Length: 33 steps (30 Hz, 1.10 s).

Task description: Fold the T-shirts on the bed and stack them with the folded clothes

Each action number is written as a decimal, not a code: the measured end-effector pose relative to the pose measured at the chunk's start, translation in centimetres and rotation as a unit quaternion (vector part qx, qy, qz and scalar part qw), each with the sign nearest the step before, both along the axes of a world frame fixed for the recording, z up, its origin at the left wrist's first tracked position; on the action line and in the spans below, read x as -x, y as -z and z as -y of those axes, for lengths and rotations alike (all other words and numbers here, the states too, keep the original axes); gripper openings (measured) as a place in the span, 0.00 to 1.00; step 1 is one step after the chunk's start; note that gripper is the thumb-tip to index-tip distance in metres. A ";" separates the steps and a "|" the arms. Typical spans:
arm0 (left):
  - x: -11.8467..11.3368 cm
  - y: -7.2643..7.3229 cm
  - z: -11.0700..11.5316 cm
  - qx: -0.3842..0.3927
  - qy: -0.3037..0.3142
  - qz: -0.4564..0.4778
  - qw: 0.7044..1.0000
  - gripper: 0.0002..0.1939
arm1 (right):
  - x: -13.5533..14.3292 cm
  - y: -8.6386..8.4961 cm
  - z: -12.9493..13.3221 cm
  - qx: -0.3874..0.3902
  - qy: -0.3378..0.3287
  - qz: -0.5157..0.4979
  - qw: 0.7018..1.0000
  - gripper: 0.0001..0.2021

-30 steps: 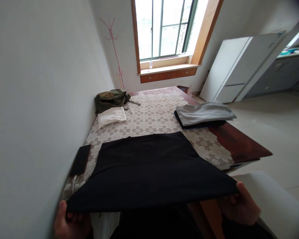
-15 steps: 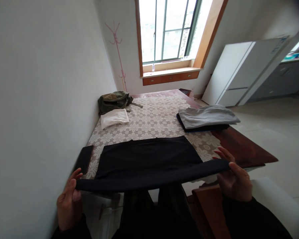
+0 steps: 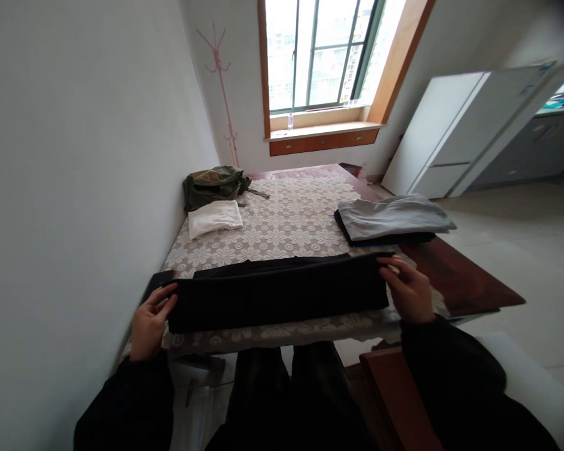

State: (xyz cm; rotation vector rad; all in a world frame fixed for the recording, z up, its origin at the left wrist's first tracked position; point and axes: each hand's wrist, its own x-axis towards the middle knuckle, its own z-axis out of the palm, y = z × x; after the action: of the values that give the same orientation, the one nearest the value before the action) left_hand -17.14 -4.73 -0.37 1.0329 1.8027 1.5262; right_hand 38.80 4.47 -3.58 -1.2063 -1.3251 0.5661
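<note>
A black cloth [image 3: 277, 297] lies across the near part of the table, its near flap lifted and doubled over the rest. My left hand [image 3: 151, 316] pinches the flap's left corner, and my right hand [image 3: 408, 288] pinches its right corner. Beyond the cloth at the right is a folded grey garment [image 3: 395, 216] on top of dark folded cloth [image 3: 385, 240]. A folded white cloth [image 3: 215, 218] rests at the back left.
A patterned tablecloth [image 3: 282, 219] covers much of the dark red table [image 3: 470, 282]. An olive backpack [image 3: 214, 183] leans by the left wall. A dark flat object [image 3: 157, 280] lies beside my left hand. A wooden chair [image 3: 399, 388] stands at the near right.
Both hands have moved up and inward, away from the table's near edge, carrying the near edge of the black cloth over its far part. The view has shifted slightly.
</note>
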 end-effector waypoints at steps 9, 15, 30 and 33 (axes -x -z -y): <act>-0.7 3.0 -6.4 0.064 0.033 -0.284 0.956 0.24 | 0.8 2.1 -5.8 0.120 -0.065 0.207 0.969 0.24; -0.4 3.3 -6.1 0.065 0.033 -0.338 0.938 0.24 | 1.2 2.0 -5.2 0.110 -0.038 0.221 0.968 0.25; -0.3 2.7 -6.4 0.110 0.068 -0.306 0.943 0.27 | 1.5 2.6 -4.6 0.079 0.034 0.306 0.948 0.24; -0.6 2.6 -6.5 0.133 0.066 -0.343 0.928 0.25 | 2.1 2.7 -4.2 0.075 0.073 0.407 0.908 0.23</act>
State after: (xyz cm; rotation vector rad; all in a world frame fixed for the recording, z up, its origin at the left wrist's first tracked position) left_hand -16.57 1.75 -2.96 1.6382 2.2505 0.8429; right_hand 36.67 8.71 -6.23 -1.7542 -1.8751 0.0256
